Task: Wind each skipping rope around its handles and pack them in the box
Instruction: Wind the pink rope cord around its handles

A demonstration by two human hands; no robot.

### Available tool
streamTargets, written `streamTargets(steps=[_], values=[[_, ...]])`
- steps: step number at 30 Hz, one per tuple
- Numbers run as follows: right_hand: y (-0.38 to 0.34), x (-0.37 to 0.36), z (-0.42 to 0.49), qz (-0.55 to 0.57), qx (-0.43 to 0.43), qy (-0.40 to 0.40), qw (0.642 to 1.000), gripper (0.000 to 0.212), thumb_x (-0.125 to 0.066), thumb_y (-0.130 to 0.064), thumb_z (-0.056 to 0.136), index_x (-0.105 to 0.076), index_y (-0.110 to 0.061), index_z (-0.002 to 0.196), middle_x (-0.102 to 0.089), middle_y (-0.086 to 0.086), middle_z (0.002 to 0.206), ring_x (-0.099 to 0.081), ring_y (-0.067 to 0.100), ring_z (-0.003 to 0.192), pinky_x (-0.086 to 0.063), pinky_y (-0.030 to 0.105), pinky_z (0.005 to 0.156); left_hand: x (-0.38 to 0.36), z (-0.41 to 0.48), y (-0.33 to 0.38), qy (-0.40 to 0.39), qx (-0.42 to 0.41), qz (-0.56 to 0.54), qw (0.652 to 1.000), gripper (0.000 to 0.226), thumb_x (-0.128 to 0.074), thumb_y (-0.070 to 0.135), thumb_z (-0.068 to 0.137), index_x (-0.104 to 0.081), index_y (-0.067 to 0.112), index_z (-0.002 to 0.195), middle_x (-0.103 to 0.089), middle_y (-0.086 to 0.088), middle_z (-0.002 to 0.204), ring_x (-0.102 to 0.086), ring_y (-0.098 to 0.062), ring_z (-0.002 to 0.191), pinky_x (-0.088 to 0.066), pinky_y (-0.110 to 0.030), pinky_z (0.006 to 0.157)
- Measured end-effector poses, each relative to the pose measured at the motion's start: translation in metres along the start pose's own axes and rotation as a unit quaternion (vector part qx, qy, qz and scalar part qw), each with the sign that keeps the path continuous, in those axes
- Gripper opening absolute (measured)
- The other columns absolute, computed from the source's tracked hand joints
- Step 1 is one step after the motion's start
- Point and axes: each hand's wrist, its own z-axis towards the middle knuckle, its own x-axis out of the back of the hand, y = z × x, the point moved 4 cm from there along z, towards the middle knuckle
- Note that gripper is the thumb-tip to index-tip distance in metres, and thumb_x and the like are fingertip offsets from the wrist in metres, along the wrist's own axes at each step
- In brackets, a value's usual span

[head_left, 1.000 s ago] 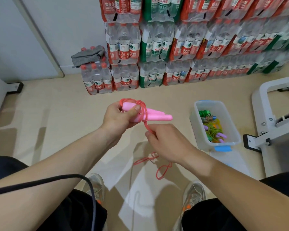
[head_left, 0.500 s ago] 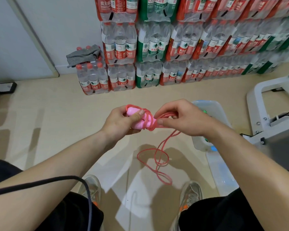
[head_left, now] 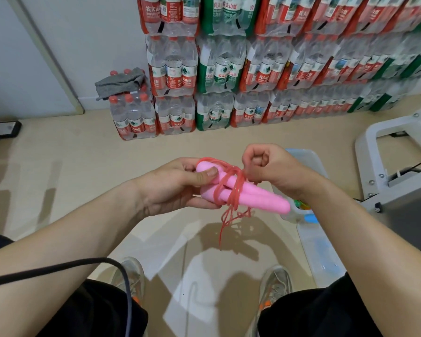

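The winding step is in hand, and by the look of it near its end. The left hand grips the two pink handles laid side by side. Its fingers curl under their thick ends and the thumb presses flat on top, while the tapered ends stick out past the grip toward the right. The red cord crosses the handles in a band of several turns just beyond that thumb.

The right hand sits close above the band, closed into a fist with the fingertips tucked in. The cord runs up into the fist's lower edge, so the hand appears to be pinching the strand, though the curled fingers hide the exact contact. Only a short loose end hangs below the handles, tangled in a loop or two.

The box stands on the floor behind and below the right hand, mostly hidden by it.

The next move, I judge, calls for taking the hanging strand round once or twice more and tucking its end under a turn so the band holds — the left thumb must pin the wraps so they do not slide down the taper. Then the bundle goes into the box, a short reach beyond the right wrist.
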Motion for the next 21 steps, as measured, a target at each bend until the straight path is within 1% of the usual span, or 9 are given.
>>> streamTargets(steps=[1,3,5,8,11,14,16,19,21], values=[[0.003,-0.004,0.000,0.032,0.000,0.015,0.999,0.024,-0.081,-0.033,0.082,-0.063,-0.019,0.074,-0.057,0.002,0.065,-0.048,0.011,0.057,-0.039,0.018,0.054,0.000,0.000,0.002,0.004,-0.014,-0.018,1.000,0.025,-0.070,0.015,0.084,-0.074,0.008,0.107,-0.072,-0.016,0.100,-0.073,-0.026,0.086,-0.062,-0.041,0.078],[0.012,-0.018,-0.002,0.109,-0.031,0.047,0.992,0.017,-0.060,-0.022,0.100,-0.060,-0.014,0.086,-0.058,-0.008,0.067,-0.051,0.005,0.058,-0.043,0.018,0.056,0.001,0.000,0.004,0.026,-0.040,-0.051,0.998,0.029,-0.071,0.019,0.082,-0.072,0.008,0.109,-0.072,-0.015,0.099,-0.073,-0.024,0.084,-0.063,-0.038,0.075],[0.025,-0.039,-0.002,0.189,-0.089,0.053,0.976,0.013,-0.051,-0.022,0.100,-0.059,-0.013,0.096,-0.052,-0.005,0.066,-0.046,0.010,0.055,-0.046,0.026,0.059,0.005,0.001,0.006,0.069,-0.067,-0.073,0.993,0.034,-0.065,0.021,0.080,-0.069,0.008,0.111,-0.073,-0.014,0.098,-0.073,-0.023,0.082,-0.063,-0.035,0.072],[0.041,-0.061,-0.003,0.227,-0.140,0.068,0.962,0.020,-0.043,-0.024,0.104,-0.054,-0.014,0.090,-0.043,-0.001,0.061,-0.039,0.013,0.049,-0.047,0.032,0.058,0.013,0.002,0.006,0.126,-0.097,-0.090,0.983,0.038,-0.063,0.020,0.082,-0.067,0.006,0.117,-0.074,-0.013,0.104,-0.073,-0.023,0.088,-0.062,-0.034,0.075],[0.043,-0.070,-0.005,0.135,-0.139,0.076,0.978,0.034,-0.036,-0.026,0.109,-0.061,-0.014,0.091,-0.042,-0.001,0.058,-0.047,0.018,0.052,-0.054,0.033,0.065,0.019,0.004,0.001,0.171,-0.111,-0.094,0.974,0.026,-0.060,0.015,0.094,-0.066,0.004,0.117,-0.073,-0.015,0.110,-0.072,-0.025,0.097,-0.061,-0.035,0.081],[0.047,-0.079,-0.006,0.050,-0.125,0.040,0.990,0.034,-0.034,-0.035,0.110,-0.064,-0.020,0.113,-0.042,-0.001,0.058,-0.046,0.014,0.050,-0.045,0.024,0.053,0.029,0.006,0.002,0.225,-0.129,-0.096,0.961,0.020,-0.057,0.012,0.099,-0.065,0.005,0.116,-0.072,-0.014,0.109,-0.072,-0.024,0.096,-0.062,-0.036,0.082],[0.055,-0.083,-0.007,-0.054,-0.111,0.020,0.992,0.028,-0.040,-0.041,0.107,-0.058,-0.034,0.127,-0.047,-0.008,0.060,-0.046,0.010,0.054,-0.045,0.030,0.059,0.037,0.006,0.007,0.257,-0.153,-0.095,0.950,0.016,-0.057,0.011,0.099,-0.064,0.006,0.112,-0.073,-0.012,0.104,-0.072,-0.023,0.093,-0.062,-0.036,0.080],[0.058,-0.086,-0.010,-0.168,-0.086,0.005,0.982,0.041,-0.051,-0.057,0.090,-0.051,-0.050,0.130,-0.053,-0.017,0.072,-0.054,0.004,0.072,-0.052,0.034,0.084,0.050,0.004,0.016,0.309,-0.194,-0.009,0.931,0.016,-0.061,0.009,0.097,-0.064,0.004,0.112,-0.073,-0.010,0.101,-0.071,-0.023,0.089,-0.062,-0.037,0.080],[0.049,-0.082,-0.010,-0.183,-0.043,0.035,0.982,0.034,-0.054,-0.047,0.095,-0.058,-0.039,0.128,-0.050,-0.015,0.072,-0.051,0.005,0.070,-0.046,0.030,0.077,0.058,0.004,0.017,0.353,-0.211,0.100,0.906,0.017,-0.068,0.010,0.094,-0.065,0.006,0.110,-0.070,-0.010,0.101,-0.070,-0.025,0.089,-0.062,-0.038,0.079]])
